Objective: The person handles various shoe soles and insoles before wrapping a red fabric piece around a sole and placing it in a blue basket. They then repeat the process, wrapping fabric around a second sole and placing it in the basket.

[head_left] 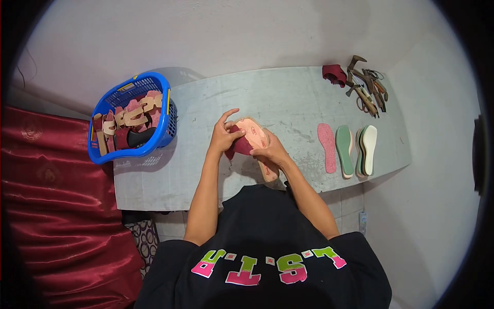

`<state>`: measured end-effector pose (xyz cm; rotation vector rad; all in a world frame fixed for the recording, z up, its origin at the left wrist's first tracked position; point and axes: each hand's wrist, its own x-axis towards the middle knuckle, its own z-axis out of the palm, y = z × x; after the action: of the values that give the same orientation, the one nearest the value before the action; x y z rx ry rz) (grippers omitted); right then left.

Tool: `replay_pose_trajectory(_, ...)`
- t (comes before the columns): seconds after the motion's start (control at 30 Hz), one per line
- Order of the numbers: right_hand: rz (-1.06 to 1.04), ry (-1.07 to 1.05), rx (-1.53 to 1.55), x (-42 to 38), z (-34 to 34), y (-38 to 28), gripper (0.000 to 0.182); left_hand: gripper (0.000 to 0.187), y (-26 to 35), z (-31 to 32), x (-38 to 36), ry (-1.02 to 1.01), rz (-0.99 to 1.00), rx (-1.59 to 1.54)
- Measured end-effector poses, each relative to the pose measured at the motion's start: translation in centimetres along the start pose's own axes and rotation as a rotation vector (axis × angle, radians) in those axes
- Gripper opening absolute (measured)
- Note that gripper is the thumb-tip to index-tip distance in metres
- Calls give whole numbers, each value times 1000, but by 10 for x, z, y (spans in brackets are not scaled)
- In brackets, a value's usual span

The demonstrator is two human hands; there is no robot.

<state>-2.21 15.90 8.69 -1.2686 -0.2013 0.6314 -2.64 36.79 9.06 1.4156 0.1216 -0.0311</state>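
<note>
A pale pink sole with a tan rim (268, 170) is held between both hands above the near part of the table. A dark red upper piece (242, 143) lies across its left side. My left hand (222, 135) grips the upper at the sole's left edge, thumb on the red piece and index finger raised. On the right side, my right hand (272, 150) is wrapped round the sole, its thumb pressing on the red piece's edge. The fingers beneath the sole are hidden.
A blue basket (165, 116) of sandal parts stands at the left. Pink (327, 147), green (344, 149) and white (369, 149) insoles lie at the right. Behind them are hand tools (366, 85) and a dark red piece (334, 74). A red curtain (56, 206) hangs left.
</note>
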Motion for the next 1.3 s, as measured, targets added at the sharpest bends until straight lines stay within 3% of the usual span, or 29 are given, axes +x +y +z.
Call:
replay_pose_trajectory(0.1, 24, 37, 32, -1, 7, -3, 59, 71, 5, 1, -1, -12, -31, 56)
replay_pose_trajectory(0.23, -94, 88, -16, 10, 1, 16, 56, 68, 1, 4, -1, -23, -35, 141)
replay_pose_trajectory(0.3, -96, 121, -20, 11, -1, 19, 55, 70, -1, 16, -1, 224, 317, 698)
replay_pose_trajectory(0.33, -109, 179, 5, 10, 1, 17, 53, 63, 0, 22, -5, 374, 444, 847)
replay_pose_trajectory(0.37, -123, 238, 30, 10, 3, 14, 51, 63, 1, 28, -8, 374, 448, 846)
replay_pose_trajectory(0.43, -134, 307, 47, 10, 1, 13, 51, 49, -1, 37, -18, 628, 400, 708)
replay_pose_trajectory(0.47, -143, 374, 66, 11, -1, 13, 51, 40, -2, 41, -26, 610, 206, 664)
replay_pose_trajectory(0.5, -148, 375, 64, 11, -2, 12, 51, 40, -11, 41, -29, 610, 211, 662)
replay_pose_trajectory(0.57, -189, 402, 200, 11, -2, 13, 50, 37, -33, 39, -31, 250, -385, 86)
replay_pose_trajectory(0.77, -295, 487, 213, 12, 5, 27, 40, 32, -16, 82, -38, 210, -320, -361)
replay_pose_trajectory(0.9, -377, 567, 43, 8, 1, 23, 41, 32, -19, 90, -30, 151, -252, -266)
replay_pose_trajectory(0.97, -405, 583, -59, 7, -4, 21, 42, 31, -18, 100, -26, 217, -215, -371)
replay_pose_trajectory(1.3, -419, 586, -39, -11, -8, 1, 38, 19, -33, 128, -14, 397, -116, -484)
